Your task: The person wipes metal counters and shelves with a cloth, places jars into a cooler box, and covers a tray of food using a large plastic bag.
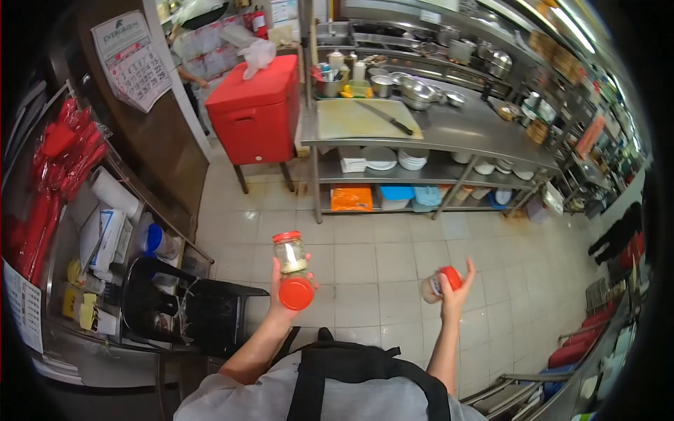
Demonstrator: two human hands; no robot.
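My left hand (278, 303) is closed around two glass jars with red lids. One glass jar (291, 254) stands out past the fingers, with something pale at its bottom. The second jar, seen mostly as its round red lid (296, 293), sits nearer the palm; its body is largely hidden. On the other side, my right hand (454, 300) grips a tilted red-lidded jar (430, 288), some fingers stretched away from it. What this jar contains is too blurred to tell. Both hands are held above the tiled floor, apart from each other.
Ahead is a steel counter (484, 135) bearing a cutting board (337, 121), a knife (385, 118) and metal bowls (419, 93). Left of it stands a red cooler box (254, 105) on legs. A black chair (217, 309) is close on my left. Red stools (579, 344) line the right.
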